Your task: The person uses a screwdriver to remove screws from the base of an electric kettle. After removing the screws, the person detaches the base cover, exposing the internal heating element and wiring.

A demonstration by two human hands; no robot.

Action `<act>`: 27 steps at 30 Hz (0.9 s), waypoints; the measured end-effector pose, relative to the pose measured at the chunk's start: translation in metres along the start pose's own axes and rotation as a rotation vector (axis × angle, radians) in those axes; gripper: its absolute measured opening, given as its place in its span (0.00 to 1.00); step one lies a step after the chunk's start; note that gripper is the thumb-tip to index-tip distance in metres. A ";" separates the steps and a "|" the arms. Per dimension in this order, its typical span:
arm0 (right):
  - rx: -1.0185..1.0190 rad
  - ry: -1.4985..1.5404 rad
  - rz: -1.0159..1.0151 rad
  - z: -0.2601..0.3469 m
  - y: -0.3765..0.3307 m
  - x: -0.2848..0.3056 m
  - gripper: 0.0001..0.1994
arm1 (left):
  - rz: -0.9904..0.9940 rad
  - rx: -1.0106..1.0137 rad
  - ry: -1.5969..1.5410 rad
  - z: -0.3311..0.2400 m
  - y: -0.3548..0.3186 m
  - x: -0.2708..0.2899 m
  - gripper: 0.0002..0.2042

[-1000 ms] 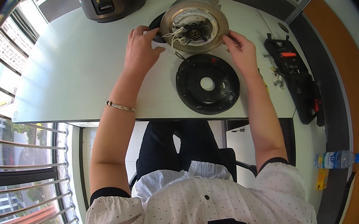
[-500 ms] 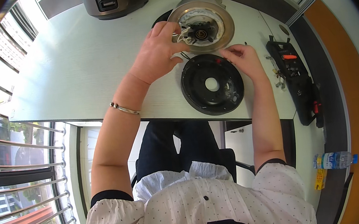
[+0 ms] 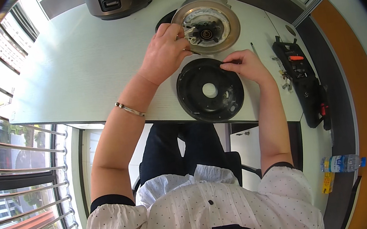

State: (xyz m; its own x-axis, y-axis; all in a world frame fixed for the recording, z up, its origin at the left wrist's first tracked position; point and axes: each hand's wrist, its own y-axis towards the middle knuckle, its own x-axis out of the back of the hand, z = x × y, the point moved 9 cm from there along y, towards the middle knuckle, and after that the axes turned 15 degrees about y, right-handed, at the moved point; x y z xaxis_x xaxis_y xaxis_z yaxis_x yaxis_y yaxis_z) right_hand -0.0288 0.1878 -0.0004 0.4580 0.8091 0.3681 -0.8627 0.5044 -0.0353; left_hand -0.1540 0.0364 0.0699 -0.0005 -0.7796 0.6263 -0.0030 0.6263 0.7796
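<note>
A metal kettle (image 3: 230, 11) lies tipped on the table with its open underside toward me. White wires (image 3: 191, 39) and a black round connector (image 3: 206, 33) show inside. My left hand (image 3: 167, 52) is at the left edge of that opening, its fingers closed where the wires come out; the fingertips are partly hidden. Nearer to me is a round black base cover (image 3: 189, 90) with a hole in its middle. My right hand (image 3: 244, 65) pinches its upper right rim between thumb and fingers.
A rice cooker (image 3: 120, 0) stands at the back left. On the right lie a black tool case (image 3: 302, 82) with orange and red tools, several small metal parts (image 3: 285, 78) and a thin dark rod (image 3: 253, 48). A water bottle (image 3: 342, 163) is at the far right.
The base cover has shifted left and slightly toward me, with my right hand now on its rim. My left hand's fingers have drawn together at the kettle's wires.
</note>
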 end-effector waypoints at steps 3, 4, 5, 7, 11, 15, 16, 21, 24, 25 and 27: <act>0.005 0.025 0.005 -0.002 0.000 -0.002 0.09 | -0.012 0.027 0.005 0.000 0.000 0.000 0.07; 0.009 0.017 0.009 -0.001 0.000 -0.003 0.09 | -0.003 0.041 0.015 0.001 0.000 -0.002 0.07; 0.013 0.009 0.013 0.000 0.000 -0.003 0.09 | 0.007 0.055 0.024 0.002 -0.001 -0.004 0.07; 0.019 0.002 0.017 0.000 0.000 -0.004 0.09 | 0.025 0.069 0.048 0.003 -0.002 -0.009 0.07; 0.025 -0.017 0.012 0.000 0.000 -0.005 0.09 | 0.047 0.073 0.120 0.004 -0.003 -0.018 0.06; 0.018 -0.042 -0.001 -0.001 0.001 -0.005 0.09 | 0.048 0.080 0.212 0.006 -0.004 -0.025 0.05; 0.009 -0.053 0.002 -0.001 0.001 -0.005 0.09 | 0.040 0.080 0.227 0.006 -0.005 -0.025 0.05; 0.032 -0.044 -0.001 0.003 0.001 -0.008 0.11 | 0.012 0.068 0.243 0.007 -0.006 -0.026 0.06; 0.048 -0.025 -0.007 0.006 0.000 -0.009 0.12 | 0.040 0.113 0.230 0.010 -0.005 -0.025 0.12; 0.054 -0.019 -0.006 0.006 0.000 -0.009 0.12 | 0.023 0.143 0.230 0.011 -0.003 -0.021 0.13; 0.064 -0.009 -0.003 0.006 0.000 -0.008 0.12 | -0.011 0.205 0.231 0.013 -0.001 -0.014 0.17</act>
State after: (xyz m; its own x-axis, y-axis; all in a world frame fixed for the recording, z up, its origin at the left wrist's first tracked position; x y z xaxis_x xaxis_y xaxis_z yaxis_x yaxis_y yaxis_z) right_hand -0.0337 0.1792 0.0024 0.4589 0.8049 0.3761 -0.8735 0.4861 0.0256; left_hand -0.1673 0.0469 0.0602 0.2275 -0.7507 0.6203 -0.2031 0.5864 0.7842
